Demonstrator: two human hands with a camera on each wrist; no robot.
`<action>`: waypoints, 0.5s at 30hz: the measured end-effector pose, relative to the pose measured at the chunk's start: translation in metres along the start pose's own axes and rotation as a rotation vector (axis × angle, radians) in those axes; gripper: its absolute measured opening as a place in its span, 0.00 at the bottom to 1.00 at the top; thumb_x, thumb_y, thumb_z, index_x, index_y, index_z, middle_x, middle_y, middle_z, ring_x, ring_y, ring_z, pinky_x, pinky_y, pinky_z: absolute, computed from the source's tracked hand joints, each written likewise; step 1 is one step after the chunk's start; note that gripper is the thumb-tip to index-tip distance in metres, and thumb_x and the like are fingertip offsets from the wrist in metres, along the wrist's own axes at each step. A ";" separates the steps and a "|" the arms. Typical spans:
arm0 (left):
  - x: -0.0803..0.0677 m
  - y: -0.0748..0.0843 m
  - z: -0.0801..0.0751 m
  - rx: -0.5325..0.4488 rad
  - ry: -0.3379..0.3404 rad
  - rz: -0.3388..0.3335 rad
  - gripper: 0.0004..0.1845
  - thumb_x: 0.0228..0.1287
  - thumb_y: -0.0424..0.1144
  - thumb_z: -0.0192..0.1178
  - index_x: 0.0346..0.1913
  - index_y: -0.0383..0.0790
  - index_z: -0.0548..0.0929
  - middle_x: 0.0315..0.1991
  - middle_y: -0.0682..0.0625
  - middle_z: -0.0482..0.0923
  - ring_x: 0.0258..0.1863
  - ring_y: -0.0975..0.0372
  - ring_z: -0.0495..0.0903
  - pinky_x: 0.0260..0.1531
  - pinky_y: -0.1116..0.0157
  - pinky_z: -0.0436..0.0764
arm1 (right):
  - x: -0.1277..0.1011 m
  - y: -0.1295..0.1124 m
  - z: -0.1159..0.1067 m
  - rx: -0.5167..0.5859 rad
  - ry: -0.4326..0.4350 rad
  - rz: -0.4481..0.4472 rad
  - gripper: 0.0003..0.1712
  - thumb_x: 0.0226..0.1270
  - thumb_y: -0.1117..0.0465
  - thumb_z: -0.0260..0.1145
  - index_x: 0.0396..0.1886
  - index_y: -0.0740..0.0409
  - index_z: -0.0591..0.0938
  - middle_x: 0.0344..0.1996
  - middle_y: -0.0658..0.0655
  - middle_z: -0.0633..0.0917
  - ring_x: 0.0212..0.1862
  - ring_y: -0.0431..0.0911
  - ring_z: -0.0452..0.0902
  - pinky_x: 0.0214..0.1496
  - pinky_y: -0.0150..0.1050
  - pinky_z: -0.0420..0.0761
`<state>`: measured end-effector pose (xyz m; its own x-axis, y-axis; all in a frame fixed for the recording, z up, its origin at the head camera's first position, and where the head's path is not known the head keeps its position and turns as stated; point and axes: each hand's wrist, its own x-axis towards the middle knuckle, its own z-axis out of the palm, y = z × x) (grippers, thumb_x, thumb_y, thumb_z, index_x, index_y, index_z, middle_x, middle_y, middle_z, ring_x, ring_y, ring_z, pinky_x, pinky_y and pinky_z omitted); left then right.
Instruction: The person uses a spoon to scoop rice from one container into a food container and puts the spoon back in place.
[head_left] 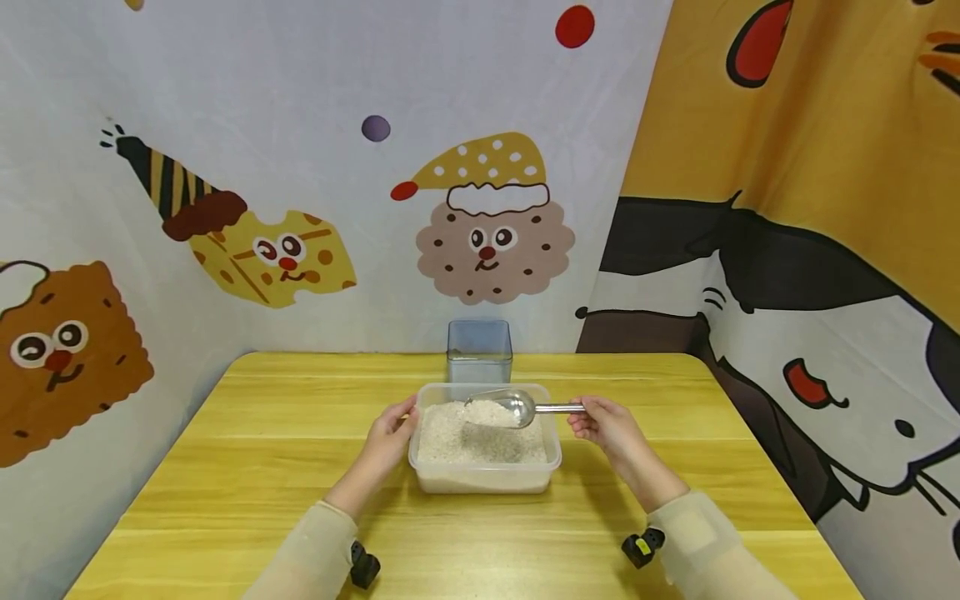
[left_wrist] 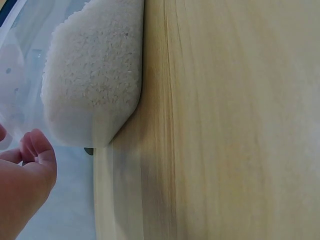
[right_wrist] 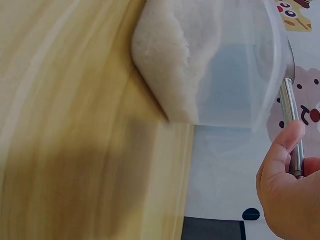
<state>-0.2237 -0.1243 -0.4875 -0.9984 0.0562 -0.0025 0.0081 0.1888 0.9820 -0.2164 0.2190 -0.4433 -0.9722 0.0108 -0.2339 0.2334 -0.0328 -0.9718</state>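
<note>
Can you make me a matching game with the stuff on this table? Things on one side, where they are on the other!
Things:
1. shiny metal scoop
2. small clear bluish plastic box
3. left hand
4. right hand

Places:
a. on the scoop's handle
b. at the back of the table
c. against the clear plastic rice tub's side
d. over the rice, full

Pairs: 1-d, 2-b, 3-c, 4-a

Head view looks down, forward; wrist views close, sharing rice tub (head_left: 486,467).
</note>
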 end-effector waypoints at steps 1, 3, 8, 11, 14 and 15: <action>0.000 0.000 0.000 -0.001 0.003 -0.001 0.24 0.73 0.38 0.49 0.67 0.33 0.67 0.56 0.37 0.70 0.43 0.62 0.71 0.42 0.74 0.73 | 0.000 -0.001 -0.001 0.002 0.004 -0.003 0.20 0.78 0.61 0.43 0.53 0.75 0.71 0.24 0.48 0.82 0.28 0.37 0.76 0.33 0.28 0.79; 0.000 -0.001 0.000 -0.002 0.008 -0.002 0.23 0.73 0.38 0.49 0.67 0.33 0.67 0.55 0.37 0.70 0.44 0.62 0.72 0.42 0.74 0.73 | 0.001 -0.005 -0.003 0.004 0.005 -0.010 0.21 0.78 0.61 0.43 0.54 0.75 0.71 0.24 0.48 0.82 0.28 0.37 0.76 0.34 0.28 0.78; 0.001 -0.003 0.001 -0.008 0.010 -0.003 0.23 0.73 0.37 0.49 0.67 0.32 0.67 0.56 0.36 0.69 0.45 0.60 0.72 0.42 0.74 0.72 | 0.005 -0.017 -0.010 -0.002 -0.017 -0.036 0.21 0.78 0.60 0.42 0.56 0.75 0.68 0.25 0.47 0.81 0.29 0.36 0.75 0.35 0.27 0.78; 0.002 -0.002 0.001 -0.020 0.012 -0.002 0.23 0.73 0.36 0.49 0.66 0.32 0.67 0.56 0.35 0.69 0.46 0.60 0.72 0.42 0.74 0.72 | 0.007 -0.026 -0.014 0.014 -0.019 -0.051 0.20 0.78 0.60 0.41 0.55 0.73 0.69 0.25 0.47 0.81 0.29 0.36 0.75 0.34 0.27 0.77; 0.001 -0.001 0.001 -0.024 0.010 0.004 0.23 0.73 0.36 0.49 0.67 0.31 0.66 0.56 0.35 0.69 0.46 0.59 0.72 0.42 0.74 0.73 | 0.011 -0.035 -0.017 0.044 -0.005 -0.064 0.18 0.78 0.60 0.42 0.52 0.69 0.72 0.24 0.47 0.81 0.28 0.36 0.75 0.34 0.27 0.77; 0.001 0.000 0.001 -0.026 0.009 0.001 0.23 0.73 0.37 0.49 0.67 0.32 0.66 0.56 0.35 0.69 0.46 0.59 0.71 0.41 0.74 0.72 | 0.012 -0.038 -0.017 0.057 0.007 -0.069 0.17 0.78 0.60 0.42 0.50 0.68 0.72 0.24 0.47 0.82 0.28 0.36 0.75 0.33 0.27 0.77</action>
<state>-0.2242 -0.1229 -0.4879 -0.9989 0.0479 -0.0004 0.0074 0.1628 0.9866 -0.2364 0.2373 -0.4094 -0.9857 0.0218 -0.1672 0.1647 -0.0883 -0.9824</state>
